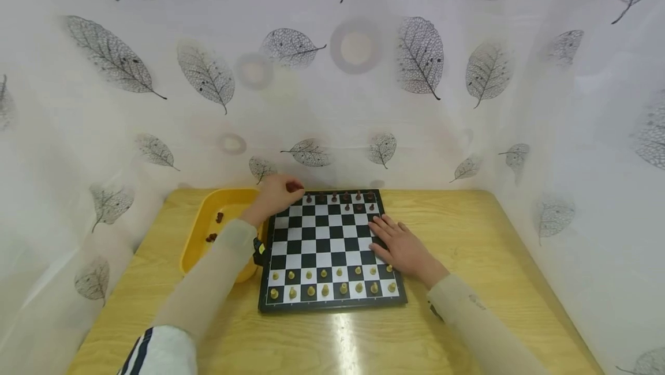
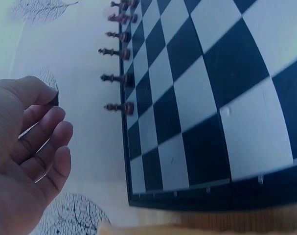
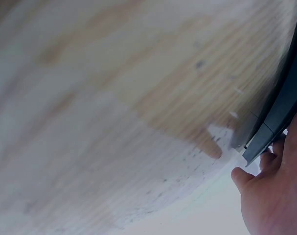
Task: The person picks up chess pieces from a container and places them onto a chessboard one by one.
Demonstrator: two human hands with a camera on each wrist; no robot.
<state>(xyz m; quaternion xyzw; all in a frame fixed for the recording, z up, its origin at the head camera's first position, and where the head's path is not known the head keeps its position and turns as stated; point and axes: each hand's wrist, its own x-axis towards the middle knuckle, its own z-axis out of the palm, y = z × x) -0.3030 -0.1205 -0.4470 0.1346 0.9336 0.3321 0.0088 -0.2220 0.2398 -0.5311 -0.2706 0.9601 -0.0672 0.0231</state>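
A black-and-white chessboard (image 1: 315,246) lies on the table. Over its far left corner, my left hand (image 1: 274,195) pinches a small dark chess piece (image 2: 56,99) between thumb and forefinger; most of the piece is hidden. The other fingers are loosely bent. My right hand (image 1: 402,246) rests with spread fingers on the board's right edge. Brown chess pieces (image 1: 334,197) stand along the far row, with a few more in the row before it at the right. Pale yellow chess pieces (image 1: 325,289) fill two rows at the near side.
Left of the board sits a yellow tray (image 1: 188,242), partly covered by my left forearm, with several dark pieces (image 1: 220,217) inside. Wooden tabletop (image 1: 457,219) extends right of the board. A leaf-patterned white curtain (image 1: 332,104) borders the table at the back and sides.
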